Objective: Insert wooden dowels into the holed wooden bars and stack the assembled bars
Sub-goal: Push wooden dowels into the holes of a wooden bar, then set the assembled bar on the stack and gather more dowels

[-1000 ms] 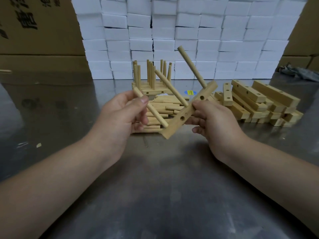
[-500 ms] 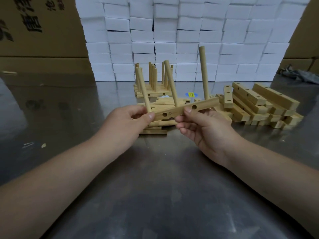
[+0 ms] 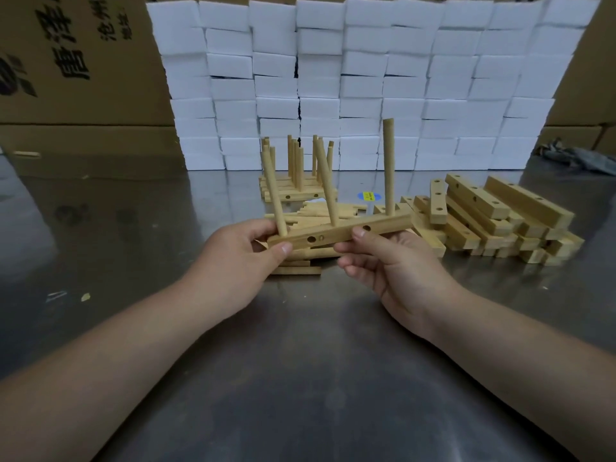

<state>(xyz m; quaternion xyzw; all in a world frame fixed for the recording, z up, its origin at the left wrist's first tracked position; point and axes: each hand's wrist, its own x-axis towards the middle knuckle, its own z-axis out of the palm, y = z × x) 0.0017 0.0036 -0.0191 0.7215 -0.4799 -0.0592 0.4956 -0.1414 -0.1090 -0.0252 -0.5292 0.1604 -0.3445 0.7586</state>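
Both hands hold one holed wooden bar (image 3: 336, 232) level above the steel table. Three dowels stand up from it: a left dowel (image 3: 272, 191), a middle dowel (image 3: 326, 185) and a right dowel (image 3: 387, 165). My left hand (image 3: 240, 261) pinches the bar's left end, thumb on its front face. My right hand (image 3: 390, 261) grips the bar's middle and right part from below, thumb on the front. Behind them stands a stack of assembled bars with upright dowels (image 3: 296, 181). Loose dowels (image 3: 313, 215) lie in a heap under the held bar.
A pile of loose holed bars (image 3: 493, 218) lies to the right on the steel table (image 3: 300, 378). A wall of white foam blocks (image 3: 366, 81) rises behind, with cardboard boxes (image 3: 66, 61) to the left. A blue and yellow sticker (image 3: 368, 196) sits on the table.
The bar swung from a steep tilt to nearly level, so its dowels now point up. My left hand brought the third dowel into the bar's left end and now holds the bar there.
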